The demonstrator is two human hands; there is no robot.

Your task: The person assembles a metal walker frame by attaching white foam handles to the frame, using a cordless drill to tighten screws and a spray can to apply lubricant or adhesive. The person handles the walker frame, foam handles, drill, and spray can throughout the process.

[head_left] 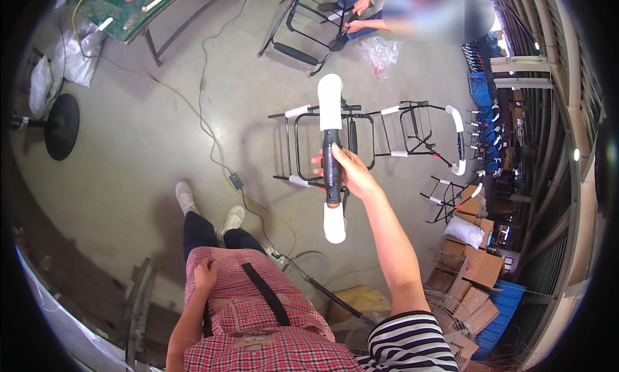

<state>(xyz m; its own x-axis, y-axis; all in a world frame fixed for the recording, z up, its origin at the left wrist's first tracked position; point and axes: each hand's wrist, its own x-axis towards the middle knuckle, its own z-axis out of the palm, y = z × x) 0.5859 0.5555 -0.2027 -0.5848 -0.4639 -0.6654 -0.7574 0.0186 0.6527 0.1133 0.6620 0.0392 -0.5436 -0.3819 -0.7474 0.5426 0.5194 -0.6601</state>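
Observation:
In front of me stands a black tubular metal frame (298, 143) with white-wrapped ends. Its top bar has a white-wrapped end (330, 104) on the far side and another white wrap (334, 225) on the near side. Between them is a thick black cylindrical piece (332, 169), orange-brown at its near end. My right hand (351, 169) is closed round this piece, thumb on top; whether it is separate from the bar is unclear. My left hand (206, 275) hangs against my red checked apron (225, 265), fingers curled in, nothing visible in them.
Similar frames (412, 137) stand to the right, with cardboard boxes (483, 267) beyond. A co-worker's hands (354, 25) hold another frame (303, 30) at the far side. Cables with a black adapter (236, 181) cross the floor. A green table (129, 14) is far left.

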